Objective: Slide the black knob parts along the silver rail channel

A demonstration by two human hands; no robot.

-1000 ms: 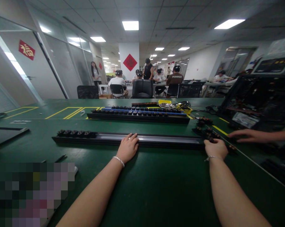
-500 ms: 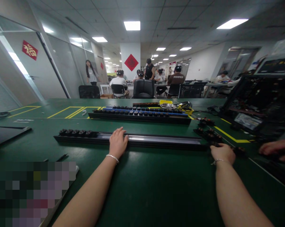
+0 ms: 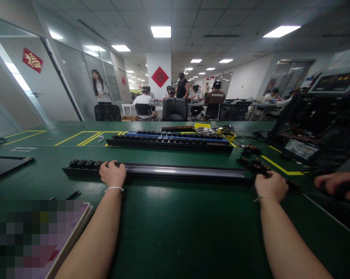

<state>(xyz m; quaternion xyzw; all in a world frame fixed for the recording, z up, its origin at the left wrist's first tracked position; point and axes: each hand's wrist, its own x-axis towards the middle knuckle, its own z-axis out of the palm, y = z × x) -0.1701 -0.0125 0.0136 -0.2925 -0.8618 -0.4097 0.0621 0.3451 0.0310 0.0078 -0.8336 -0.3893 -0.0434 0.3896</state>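
Observation:
A long black rail (image 3: 181,173) with a shiny grey channel lies crosswise on the green table. Small black parts (image 3: 84,163) sit in a row at its left end. Where that row meets the bare channel, my left hand (image 3: 113,173) is closed over the rail with bent fingers; it hides the parts under it. My right hand (image 3: 271,186) is closed just past the rail's right end, beside loose dark parts (image 3: 258,166). Whatever its fingertips hold is hidden.
Behind lies another black rail (image 3: 169,146) filled with similar parts, near a metal dish (image 3: 205,131) and a yellow tray (image 3: 202,125). Another person's hand (image 3: 339,186) is at the right. A dark open-framed machine (image 3: 317,124) stands there too. A pinkish flat item (image 3: 73,228) lies front left.
My left hand has slid left along the rail to the row of small parts, its fingers now more bent. My right hand stays near the rail's right end.

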